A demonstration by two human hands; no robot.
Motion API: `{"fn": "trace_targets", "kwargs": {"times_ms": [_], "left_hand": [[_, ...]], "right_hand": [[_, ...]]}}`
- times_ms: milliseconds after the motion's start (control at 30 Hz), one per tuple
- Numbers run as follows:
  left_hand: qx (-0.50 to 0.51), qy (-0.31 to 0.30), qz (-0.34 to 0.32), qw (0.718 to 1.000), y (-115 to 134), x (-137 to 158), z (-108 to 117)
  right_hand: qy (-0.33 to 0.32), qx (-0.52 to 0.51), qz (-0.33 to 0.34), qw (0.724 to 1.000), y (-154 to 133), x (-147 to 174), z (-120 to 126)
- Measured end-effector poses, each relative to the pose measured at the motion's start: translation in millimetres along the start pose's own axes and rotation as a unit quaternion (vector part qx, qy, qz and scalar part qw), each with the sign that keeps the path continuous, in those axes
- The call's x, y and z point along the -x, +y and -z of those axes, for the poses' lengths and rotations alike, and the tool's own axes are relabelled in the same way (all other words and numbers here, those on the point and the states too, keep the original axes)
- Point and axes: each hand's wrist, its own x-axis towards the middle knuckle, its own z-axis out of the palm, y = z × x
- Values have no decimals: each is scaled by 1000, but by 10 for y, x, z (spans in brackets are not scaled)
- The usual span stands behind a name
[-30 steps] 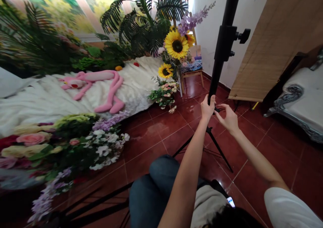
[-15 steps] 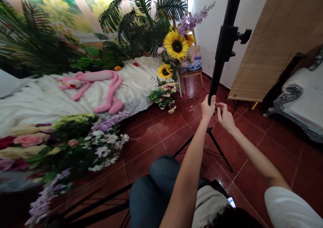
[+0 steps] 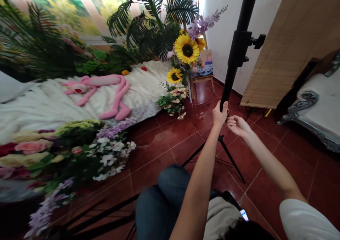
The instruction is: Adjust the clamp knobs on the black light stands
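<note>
A black tripod light stand [image 3: 231, 77] rises in front of me, leaning to the upper right. My left hand [image 3: 220, 114] is wrapped round its pole, low down, with the thumb on the near side. Just right of it, my right hand [image 3: 237, 126] pinches a small dark knob [image 3: 227, 116] on the stand, mostly hidden by my fingers. Higher on the pole sits a clamp collar with another black knob [image 3: 259, 41]. The stand's spread legs [image 3: 232, 160] rest on the red floor tiles below my hands.
A draped white bed [image 3: 148, 80] with a pink plush toy [image 3: 117, 98] lies left, edged by artificial flowers [image 3: 108, 151]. Sunflowers [image 3: 187, 49] stand behind the stand. A hanging brown blind [image 3: 265, 70] and a silver-trimmed white sofa [image 3: 318, 91] are right. More black stand legs [image 3: 106, 211] lie lower left.
My right hand has turned at the knob, its fingers now curled lower and the palm rolled upward. My left hand keeps its hold on the pole.
</note>
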Motion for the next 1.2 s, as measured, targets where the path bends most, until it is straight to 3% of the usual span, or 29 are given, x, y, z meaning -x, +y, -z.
{"fn": "trace_targets", "kwargs": {"times_ms": [100,167,233,333,367,433,567,800,1200], "left_hand": [[-3,-9,5,1000,3,3,7],[3,-15,1,1000,2,4,11],[7,-16,0,1000,2,5,13],[1,-18,6,1000,3,7,14],[-2,-17,8,1000,4,7,14],[-3,-15,8,1000,5,7,14],[7,-13,8,1000,16,5,11],[-8,-14,11,1000,31,6,13],[-1,-10,-1,1000,-37,-7,-4]], "right_hand": [[91,96,24,991,124,23,14],[148,230,75,959,204,84,40],[180,410,135,884,242,177,76],[193,614,194,741,233,296,124],[192,645,208,710,223,314,134],[192,673,237,674,205,311,149],[202,685,273,645,186,219,172],[204,723,254,609,156,130,221],[111,763,241,589,56,-10,358]]}}
